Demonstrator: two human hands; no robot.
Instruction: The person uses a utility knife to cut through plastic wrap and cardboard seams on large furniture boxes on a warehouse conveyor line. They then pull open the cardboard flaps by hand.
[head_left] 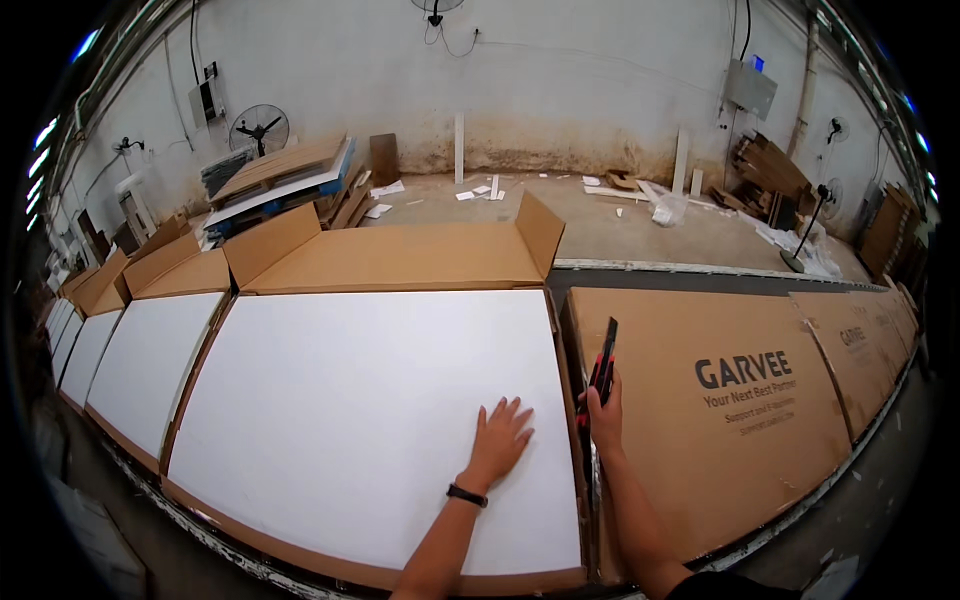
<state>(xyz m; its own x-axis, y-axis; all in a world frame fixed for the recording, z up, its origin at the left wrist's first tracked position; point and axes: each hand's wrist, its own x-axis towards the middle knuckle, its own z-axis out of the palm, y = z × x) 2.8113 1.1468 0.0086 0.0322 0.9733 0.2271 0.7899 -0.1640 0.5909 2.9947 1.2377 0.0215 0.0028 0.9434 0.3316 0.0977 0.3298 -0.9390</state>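
Observation:
My left hand (499,441) lies flat with its fingers spread on a large white panel (370,400); a dark band circles that wrist. The panel fills an opened cardboard box (390,258), whose far flaps stand raised. In my right hand (604,412) is a red and black utility knife (603,368), held upright with its blade end pointing away from me. This hand is over the gap between the opened box and a closed brown carton (700,420) on the right, which bears dark print. Whether the right hand touches either box I cannot tell.
More opened boxes with white panels (155,360) run along the line to the left. Another closed carton (860,345) continues it to the right. Beyond are stacked boards (285,170), a floor fan (815,220), scraps on the floor and a stained wall (560,90).

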